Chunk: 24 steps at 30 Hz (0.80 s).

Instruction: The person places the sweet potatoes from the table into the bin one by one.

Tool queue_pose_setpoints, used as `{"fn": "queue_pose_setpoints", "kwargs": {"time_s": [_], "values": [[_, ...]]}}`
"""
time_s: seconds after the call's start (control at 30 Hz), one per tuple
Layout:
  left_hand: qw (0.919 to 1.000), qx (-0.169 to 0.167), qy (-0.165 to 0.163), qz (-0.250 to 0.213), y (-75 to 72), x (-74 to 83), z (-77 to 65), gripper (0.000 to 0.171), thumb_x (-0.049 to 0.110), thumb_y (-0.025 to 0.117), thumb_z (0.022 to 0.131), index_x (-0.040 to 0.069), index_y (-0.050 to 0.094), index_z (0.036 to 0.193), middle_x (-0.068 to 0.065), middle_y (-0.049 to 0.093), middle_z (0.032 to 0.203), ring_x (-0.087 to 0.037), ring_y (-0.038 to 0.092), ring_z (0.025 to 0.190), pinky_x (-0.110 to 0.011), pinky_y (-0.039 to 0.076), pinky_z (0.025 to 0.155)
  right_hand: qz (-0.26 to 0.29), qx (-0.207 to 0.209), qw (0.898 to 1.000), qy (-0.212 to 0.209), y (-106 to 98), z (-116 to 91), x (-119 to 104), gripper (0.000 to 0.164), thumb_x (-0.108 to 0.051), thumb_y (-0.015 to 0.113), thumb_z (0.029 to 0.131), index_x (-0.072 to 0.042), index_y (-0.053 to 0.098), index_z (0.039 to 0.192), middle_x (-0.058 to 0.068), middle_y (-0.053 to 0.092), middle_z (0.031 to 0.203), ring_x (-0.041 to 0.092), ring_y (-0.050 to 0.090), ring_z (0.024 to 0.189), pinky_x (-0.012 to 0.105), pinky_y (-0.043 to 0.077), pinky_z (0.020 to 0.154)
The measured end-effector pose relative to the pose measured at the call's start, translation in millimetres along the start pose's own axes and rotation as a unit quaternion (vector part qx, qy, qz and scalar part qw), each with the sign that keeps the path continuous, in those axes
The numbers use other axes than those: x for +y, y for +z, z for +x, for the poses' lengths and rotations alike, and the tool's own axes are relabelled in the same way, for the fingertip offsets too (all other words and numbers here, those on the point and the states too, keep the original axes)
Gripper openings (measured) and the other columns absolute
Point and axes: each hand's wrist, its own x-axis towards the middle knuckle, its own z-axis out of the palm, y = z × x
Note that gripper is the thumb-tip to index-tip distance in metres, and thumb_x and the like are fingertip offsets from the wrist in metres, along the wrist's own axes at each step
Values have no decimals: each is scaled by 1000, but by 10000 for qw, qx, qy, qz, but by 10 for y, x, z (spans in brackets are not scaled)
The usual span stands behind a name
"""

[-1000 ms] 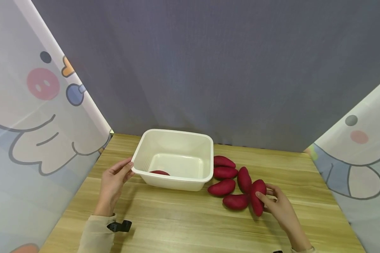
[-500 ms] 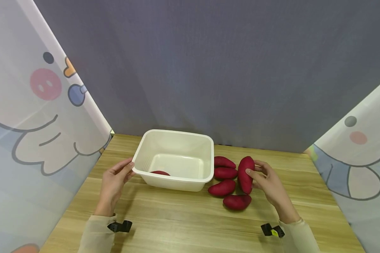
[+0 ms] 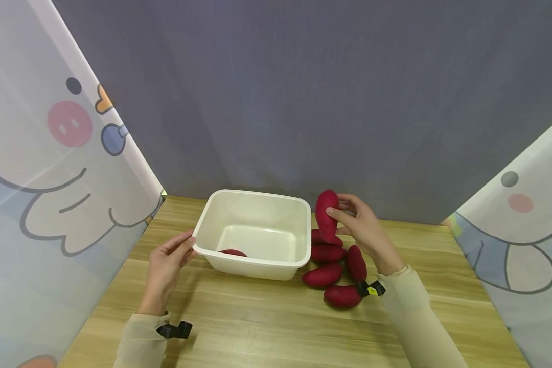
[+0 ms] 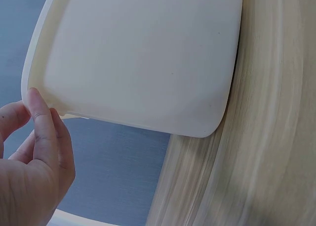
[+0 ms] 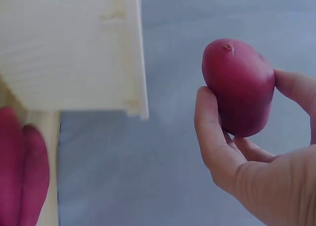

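My left hand (image 3: 165, 266) pinches the near left corner of a cream plastic basin (image 3: 257, 263), thumb and fingers at its rim. In the left wrist view the fingers of that hand (image 4: 42, 152) grip the basin's edge (image 4: 133, 63). One red sweet potato (image 3: 232, 252) lies inside, partly hidden by the near wall. My right hand (image 3: 361, 225) holds another sweet potato (image 3: 327, 214) upright between thumb and fingers, raised just right of the basin. The right wrist view shows this sweet potato (image 5: 238, 87) end-on in the grip, apart from the basin wall (image 5: 69, 53).
Several more sweet potatoes (image 3: 323, 275) lie in a cluster on the wooden table (image 3: 257, 322), right of the basin. A grey curtain (image 3: 276, 102) hangs behind the table's far edge. Cartoon-printed sheets (image 3: 41, 168) flank both sides. Each wrist carries a black strap (image 3: 175, 330).
My right hand has lifted the sweet potato from the right end of the cluster and carried it up and left toward the basin. The left hand has stayed at the rim.
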Motion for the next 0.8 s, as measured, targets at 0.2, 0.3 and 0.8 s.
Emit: {"fn": "queue_pose_setpoints", "kwargs": {"time_s": [0.2,0.3,0.8], "values": [[10000,22,6,-16,-4,-2,12,33,10,78,90,-2,71,120,-5,71,107,-15,69,87,-23,61,80,306,-482,9984,16,269,304,-148,63,-15,69,95,4,37,146,24,47,133,24,63,100,45,64,77],[10000,6,20,-73,-10,-5,16,32,9,77,90,-2,72,119,-9,71,109,-15,69,87,-24,61,80,347,-669,9971,55,419,448,-193,62,-16,70,95,3,39,145,23,49,131,27,65,97,46,64,77],[9999,-46,71,-110,-23,-2,6,30,9,77,90,-1,72,118,-5,71,105,-14,69,86,-23,61,79,131,-1478,9871,597,1201,997,-299,59,-16,72,93,0,42,142,19,53,126,36,62,102,47,64,78]]}}
